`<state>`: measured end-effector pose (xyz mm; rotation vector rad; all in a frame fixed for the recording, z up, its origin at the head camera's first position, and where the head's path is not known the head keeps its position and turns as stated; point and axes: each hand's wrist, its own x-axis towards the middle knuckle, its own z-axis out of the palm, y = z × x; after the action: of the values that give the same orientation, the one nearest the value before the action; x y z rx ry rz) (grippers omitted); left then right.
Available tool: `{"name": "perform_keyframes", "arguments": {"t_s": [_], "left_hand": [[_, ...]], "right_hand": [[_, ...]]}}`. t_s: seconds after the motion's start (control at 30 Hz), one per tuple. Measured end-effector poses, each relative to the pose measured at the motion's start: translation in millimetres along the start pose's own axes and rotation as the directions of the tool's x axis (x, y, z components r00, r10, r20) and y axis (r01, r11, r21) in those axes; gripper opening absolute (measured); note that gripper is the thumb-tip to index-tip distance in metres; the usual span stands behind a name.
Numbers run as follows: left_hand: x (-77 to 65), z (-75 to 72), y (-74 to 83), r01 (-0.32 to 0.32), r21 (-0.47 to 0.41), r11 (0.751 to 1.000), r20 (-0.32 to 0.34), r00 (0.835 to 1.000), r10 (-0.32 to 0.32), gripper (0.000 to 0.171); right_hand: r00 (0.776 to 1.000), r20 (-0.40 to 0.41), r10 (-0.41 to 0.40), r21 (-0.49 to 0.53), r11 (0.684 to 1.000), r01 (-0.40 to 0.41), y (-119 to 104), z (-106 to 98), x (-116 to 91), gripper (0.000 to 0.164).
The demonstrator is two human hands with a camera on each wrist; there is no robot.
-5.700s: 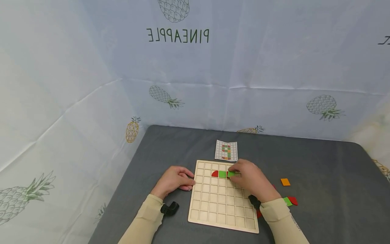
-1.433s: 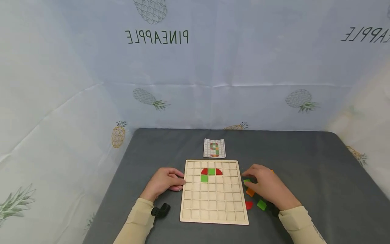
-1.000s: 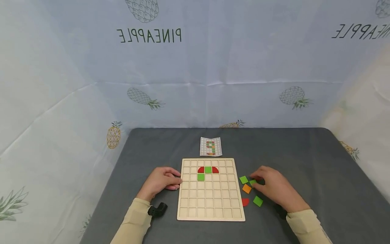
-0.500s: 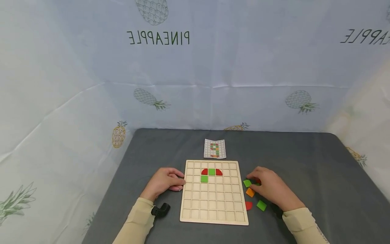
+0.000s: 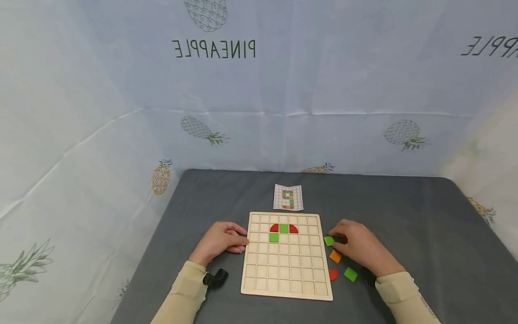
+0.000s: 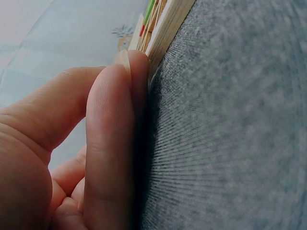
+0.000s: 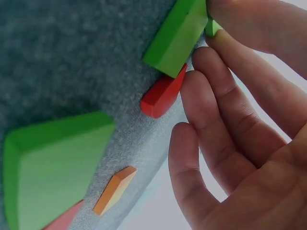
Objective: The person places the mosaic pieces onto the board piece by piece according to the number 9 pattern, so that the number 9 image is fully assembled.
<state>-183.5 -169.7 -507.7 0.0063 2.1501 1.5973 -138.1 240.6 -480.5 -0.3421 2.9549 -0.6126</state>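
The square-gridded wooden board [image 5: 283,270] lies flat on the dark table. On it sit a red rounded tile [image 5: 274,228], a green tile [image 5: 284,228], a second red rounded tile [image 5: 293,229] and, one row nearer, a green tile [image 5: 274,237]. My left hand [image 5: 220,239] rests at the board's left edge, thumb and fingertips touching its side. Right of the board, my right hand [image 5: 360,245] pinches a green tile [image 7: 177,40] between thumb and index finger, low over the table. In the right wrist view a red tile [image 7: 160,98] lies just past it.
Loose by the board's right side are a green tile [image 5: 329,241], an orange tile [image 5: 335,256], a red rounded tile [image 5: 333,274] and another green tile [image 5: 350,274]. A pattern card [image 5: 288,197] lies beyond the board. A pineapple-print curtain [image 5: 323,81] hangs behind the table.
My right hand has left the board for the loose tiles on its right. A green tile now sits in the second row, under the left red one. My left hand has stayed put.
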Motion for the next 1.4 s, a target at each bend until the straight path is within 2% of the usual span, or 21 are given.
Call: {"name": "perform_keyframes", "arguments": {"t_s": [0.23,0.57,0.9,1.07,1.4], "left_hand": [[-5.7,-0.7,-1.5,0.020,-0.006,1.000,0.024,1.000,-0.019,0.036],[-1.2,-2.0,3.6,-0.008,-0.009,1.000,0.020,1.000,0.008,0.034],[-3.0,-0.7,2.0,-0.002,-0.016,1.000,0.024,1.000,0.003,0.035],[-2.8,1.8,0.5,-0.017,-0.008,1.000,0.020,1.000,0.017,0.034],[-2.2,0.0,0.0,-0.014,-0.034,0.999,0.018,1.000,0.015,0.033]], "right_hand": [[0.999,0.034,0.019,0.015,1.000,-0.020,3.2,1.8,-0.3,0.021],[1.000,-0.006,0.014,-0.002,1.000,-0.014,-4.3,-9.0,4.8,0.023],[1.000,-0.020,-0.012,0.027,1.000,0.013,-27.5,-3.3,9.5,0.021],[1.000,0.004,0.007,0.045,0.999,-0.008,-42.6,0.9,16.3,0.020],[0.998,-0.006,-0.060,0.048,0.997,0.060,-63.7,9.5,28.9,0.015]]}}
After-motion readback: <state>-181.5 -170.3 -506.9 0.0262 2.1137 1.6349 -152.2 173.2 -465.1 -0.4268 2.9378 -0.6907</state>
